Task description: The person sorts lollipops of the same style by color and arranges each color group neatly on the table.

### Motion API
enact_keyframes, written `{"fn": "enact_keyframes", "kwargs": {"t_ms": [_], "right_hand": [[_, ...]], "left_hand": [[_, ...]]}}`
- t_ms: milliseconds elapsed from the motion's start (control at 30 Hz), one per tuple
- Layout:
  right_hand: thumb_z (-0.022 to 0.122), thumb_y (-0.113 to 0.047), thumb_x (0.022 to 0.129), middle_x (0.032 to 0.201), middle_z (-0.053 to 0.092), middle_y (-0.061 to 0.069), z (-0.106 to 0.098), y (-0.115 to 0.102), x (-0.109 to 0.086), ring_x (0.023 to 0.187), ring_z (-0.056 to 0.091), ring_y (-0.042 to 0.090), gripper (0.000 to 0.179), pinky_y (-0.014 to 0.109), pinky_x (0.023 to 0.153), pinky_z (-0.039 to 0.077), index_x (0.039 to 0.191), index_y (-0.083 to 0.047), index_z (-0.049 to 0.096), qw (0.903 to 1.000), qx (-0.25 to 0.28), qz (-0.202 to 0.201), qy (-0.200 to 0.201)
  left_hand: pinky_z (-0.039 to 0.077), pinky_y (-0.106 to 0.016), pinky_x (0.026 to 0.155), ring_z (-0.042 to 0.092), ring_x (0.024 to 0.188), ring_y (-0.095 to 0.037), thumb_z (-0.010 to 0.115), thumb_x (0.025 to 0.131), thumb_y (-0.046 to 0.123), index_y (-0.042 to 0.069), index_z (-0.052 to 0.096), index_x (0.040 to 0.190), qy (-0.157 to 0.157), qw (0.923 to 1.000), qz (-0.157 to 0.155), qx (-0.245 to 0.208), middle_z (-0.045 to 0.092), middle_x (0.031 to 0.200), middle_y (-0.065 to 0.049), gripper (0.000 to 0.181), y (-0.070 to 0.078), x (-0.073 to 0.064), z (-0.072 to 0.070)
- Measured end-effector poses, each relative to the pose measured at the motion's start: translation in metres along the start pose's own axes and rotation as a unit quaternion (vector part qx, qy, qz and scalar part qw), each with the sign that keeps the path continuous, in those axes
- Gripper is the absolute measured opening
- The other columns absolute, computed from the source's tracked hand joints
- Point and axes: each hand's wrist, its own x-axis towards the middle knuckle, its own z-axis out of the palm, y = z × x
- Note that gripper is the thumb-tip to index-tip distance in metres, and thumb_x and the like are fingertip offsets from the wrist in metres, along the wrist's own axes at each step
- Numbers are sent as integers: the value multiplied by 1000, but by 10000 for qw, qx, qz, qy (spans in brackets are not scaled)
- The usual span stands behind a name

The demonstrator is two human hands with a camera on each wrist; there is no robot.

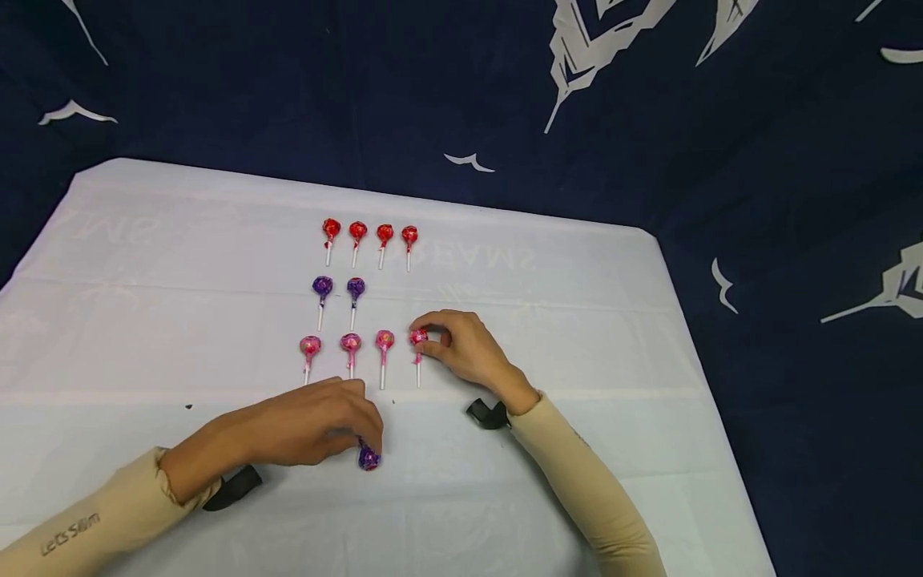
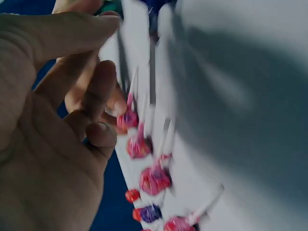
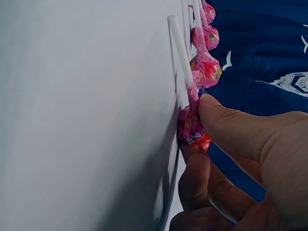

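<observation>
In the head view my left hand [image 1: 310, 421] has its fingertips at the neck of a purple lollipop [image 1: 369, 458], whose head faces the near side. The hand covers the stick there. Green wrapping [image 2: 111, 6] shows by the thumb tip in the blurred left wrist view, left of a dark purple lollipop [image 2: 154, 14]. My right hand [image 1: 469, 344] pinches the head of the rightmost pink lollipop [image 1: 418, 336] between thumb and finger. In the right wrist view that pink lollipop [image 3: 190, 126] lies against the white cloth, stick pointing away from the fingers.
Three more pink lollipops [image 1: 384, 340] lie left of the pinched one. Behind them are two purple lollipops [image 1: 356, 287], then a row of several red lollipops [image 1: 385, 232]. White cloth [image 1: 577, 344] covers the table; dark blue patterned fabric [image 1: 288, 88] lies beyond its edge.
</observation>
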Motion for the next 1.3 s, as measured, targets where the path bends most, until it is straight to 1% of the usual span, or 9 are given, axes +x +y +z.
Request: {"fn": "enact_keyframes", "kwargs": {"t_ms": [67,167,333,500,600,700,900,1133,1300], "right_hand": [[78,-19,88,88,69,-3,0,0,0,57,48,8,25,23,57,39,112,-16,74,10000,19,7,10],[78,-19,88,90,70,-3,0,-1,0,57,48,9,25,23,57,39,112,-16,75,10000,53,7,0],[78,-19,89,91,70,-2,1,0,-1,58,48,8,24,23,57,39,112,-15,74,10000,79,18,-27],[78,-19,88,91,70,-2,0,-1,-1,57,48,8,24,23,57,39,111,-15,75,10000,89,-7,-7],[78,-18,88,90,70,-3,0,0,-1,57,48,9,23,23,57,39,111,-15,75,9999,104,-1,10],[79,-18,88,92,71,-2,0,1,-1,57,48,9,23,23,57,39,111,-15,75,9999,149,13,23],[79,-18,88,93,72,-1,0,1,-2,56,48,9,23,23,56,39,111,-15,75,9998,197,-15,16],[79,-18,87,94,71,-3,-1,0,-2,57,48,8,24,23,57,40,111,-16,75,9999,168,3,17],[79,-19,88,94,72,-2,-1,2,-1,58,49,9,24,23,58,39,111,-16,75,9999,160,18,23]], "left_hand": [[43,-24,83,50,93,1,75,86,2,33,77,99,-204,9997,-57,149,68,100,28,34,4,1,4],[43,-25,84,52,96,0,77,84,4,33,77,102,-326,9989,-176,287,68,100,25,34,6,-1,6],[43,-25,83,53,97,-1,82,81,9,31,76,103,-254,9985,-114,480,68,98,23,32,5,-4,9],[38,-22,78,51,90,0,86,79,16,30,73,91,-114,9972,70,730,67,89,25,23,5,-2,13],[36,-21,75,47,84,1,86,79,19,30,69,85,-150,9967,87,798,64,83,26,21,5,-2,14],[38,-22,77,47,84,2,85,80,19,30,68,87,-221,9970,3,741,61,81,26,22,6,-2,15],[41,-23,80,49,93,0,85,80,27,32,75,104,-398,9974,-172,575,63,94,24,26,8,-6,17],[42,-23,83,50,96,1,82,83,17,33,75,102,-428,9986,-134,285,66,99,25,26,5,-13,17],[45,-21,82,51,92,1,80,85,14,30,75,100,-500,9986,-185,-50,67,95,24,22,3,-12,17]]}}
